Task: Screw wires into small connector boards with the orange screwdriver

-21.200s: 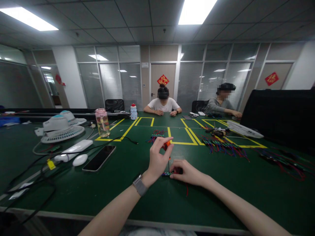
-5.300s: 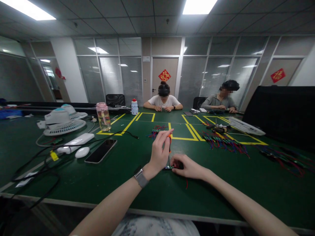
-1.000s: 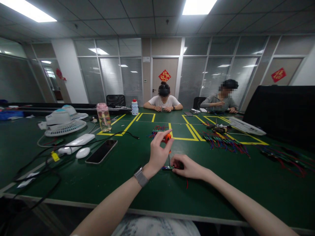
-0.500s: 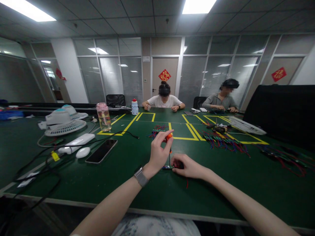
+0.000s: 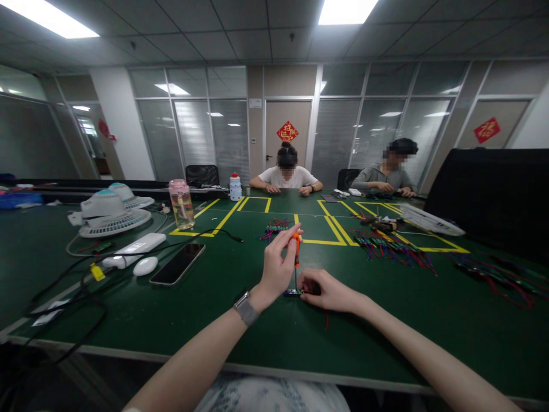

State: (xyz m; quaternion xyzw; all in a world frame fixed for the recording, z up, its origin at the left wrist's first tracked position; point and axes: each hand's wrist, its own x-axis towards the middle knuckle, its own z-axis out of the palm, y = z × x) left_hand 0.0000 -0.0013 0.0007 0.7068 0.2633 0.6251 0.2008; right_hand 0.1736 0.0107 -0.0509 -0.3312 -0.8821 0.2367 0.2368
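Note:
My left hand (image 5: 277, 269), with a watch on the wrist, pinches the orange handle of a small screwdriver (image 5: 295, 252) held upright. Its thin shaft points down onto a small green terminal block (image 5: 293, 293) lying on the green table (image 5: 180, 320). My right hand (image 5: 326, 290) rests on the table with its fingers closed on that block, holding it down. Red wires (image 5: 326, 320) trail out from under the right hand.
A phone (image 5: 176, 264), a white mouse (image 5: 144, 266), a power strip (image 5: 135, 249), two fans (image 5: 112, 214), a pink bottle (image 5: 180, 204) and black cables (image 5: 64, 297) lie at the left. Wired terminal bundles (image 5: 388, 250) spread at the right. Two people sit at the far side.
My left fingers have shifted on the screwdriver handle, so more of the orange shows now. The right hand and the block have stayed put.

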